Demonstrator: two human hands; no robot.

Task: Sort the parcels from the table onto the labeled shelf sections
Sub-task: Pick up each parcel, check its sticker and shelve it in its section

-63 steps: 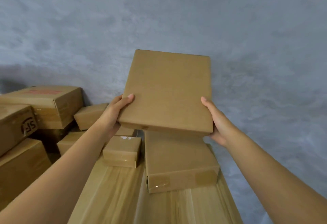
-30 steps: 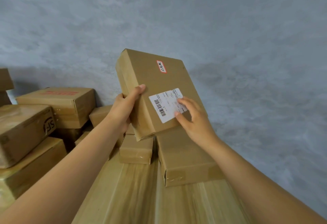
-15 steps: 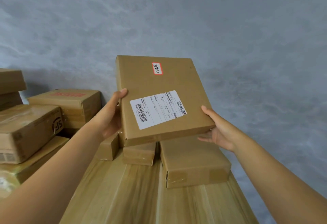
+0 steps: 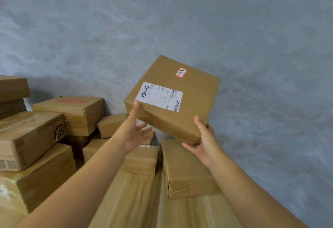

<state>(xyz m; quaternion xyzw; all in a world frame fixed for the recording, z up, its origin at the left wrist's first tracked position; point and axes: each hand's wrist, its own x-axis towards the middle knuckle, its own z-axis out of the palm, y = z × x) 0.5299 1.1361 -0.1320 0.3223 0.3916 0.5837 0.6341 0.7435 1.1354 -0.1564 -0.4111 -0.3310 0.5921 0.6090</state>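
Observation:
A flat brown cardboard parcel [image 4: 189, 100] hangs tilted in the air above the wooden table [image 4: 137, 200], its white barcode label and a small red-edged sticker facing me. My right hand [image 4: 203, 141] grips its near right corner, thumb on top and fingers underneath. My left hand [image 4: 134, 132] has straight spread fingers; its thumb touches the parcel's left edge by the label, and the fingers are just below the box.
Two taped parcels lie on the table beneath: a small one [image 4: 142, 159] and a longer one [image 4: 187, 170]. A heap of larger cardboard boxes [image 4: 36, 134] fills the left. A grey wall [image 4: 180, 20] stands behind and to the right.
The parcel was turned label-up, then swung right and tilted clockwise. My left hand loosened from gripping its left edge to a thumb touch; my right hand moved to the near corner.

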